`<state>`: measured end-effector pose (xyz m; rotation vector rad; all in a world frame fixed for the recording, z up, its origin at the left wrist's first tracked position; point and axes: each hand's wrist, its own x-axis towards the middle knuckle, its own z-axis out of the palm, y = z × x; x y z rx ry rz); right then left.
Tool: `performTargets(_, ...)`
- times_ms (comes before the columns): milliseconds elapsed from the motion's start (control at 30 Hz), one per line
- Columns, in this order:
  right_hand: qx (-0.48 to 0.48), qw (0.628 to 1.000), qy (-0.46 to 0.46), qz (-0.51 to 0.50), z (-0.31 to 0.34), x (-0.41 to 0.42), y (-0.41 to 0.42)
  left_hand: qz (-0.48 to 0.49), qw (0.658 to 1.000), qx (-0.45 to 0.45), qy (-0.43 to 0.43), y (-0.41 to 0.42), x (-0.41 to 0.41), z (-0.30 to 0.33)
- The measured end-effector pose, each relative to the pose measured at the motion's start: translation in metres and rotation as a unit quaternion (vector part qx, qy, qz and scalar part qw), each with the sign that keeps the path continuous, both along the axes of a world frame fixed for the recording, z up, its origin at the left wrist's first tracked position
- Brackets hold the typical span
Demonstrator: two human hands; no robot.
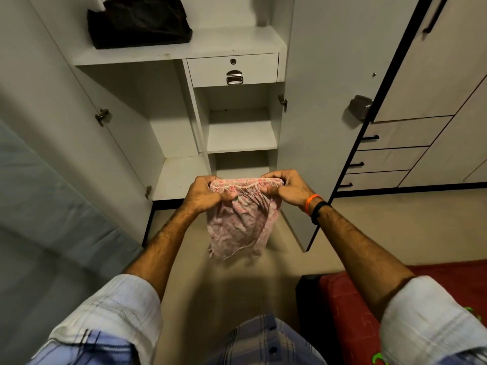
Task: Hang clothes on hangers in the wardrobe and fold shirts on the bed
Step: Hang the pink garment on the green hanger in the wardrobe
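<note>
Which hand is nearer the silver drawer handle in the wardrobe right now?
Right, narrowly. The right hand grips the pink garment below and slightly right of the drawer handle; the left hand grips it below and slightly further off to the left.

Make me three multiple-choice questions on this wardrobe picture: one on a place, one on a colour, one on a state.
1. Where is the dark folded cloth?
A. top wardrobe shelf
B. floor
C. in the drawer

2. What colour is the garment being held?
A. green
B. pink patterned
C. black

3. How is the small drawer?
A. pulled out
B. removed
C. closed

Answers: 1 A, it lies on the shelf above the drawer. 2 B, the left hand and right hand grip pink printed fabric at its top edge. 3 C, its front sits flush.
</note>
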<state>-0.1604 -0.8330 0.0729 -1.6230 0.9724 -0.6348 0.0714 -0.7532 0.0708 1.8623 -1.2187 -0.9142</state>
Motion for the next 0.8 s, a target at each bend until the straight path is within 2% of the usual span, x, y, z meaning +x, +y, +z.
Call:
performTargets(133, -0.049, 0.996, 0.061, 0.052, 0.011, 0.009, 0.006, -0.095, 0.988, 0.076, -0.098, 0.002, 0.01, 0.006)
performTargets(267, -0.071, 0.991, 0.091, 0.074, 0.016, 0.019, 0.012, -0.159, 0.971, 0.085, -0.155, 0.003, 0.003, 0.01)
performTargets(533, -0.077, 0.986, 0.132, 0.071, 0.018, 0.017, 0.014, -0.195, 0.968, 0.035, -0.154, -0.002, -0.013, 0.003)
performTargets(733, -0.081, 0.984, 0.156, 0.027, 0.005, 0.013, 0.021, -0.245, 0.954, 0.098, -0.145, -0.013, -0.022, -0.002)
performTargets(800, -0.08, 0.984, 0.156, 0.008, 0.001, 0.013, 0.025, -0.266, 0.95, 0.123, -0.106, -0.015, -0.026, -0.002)
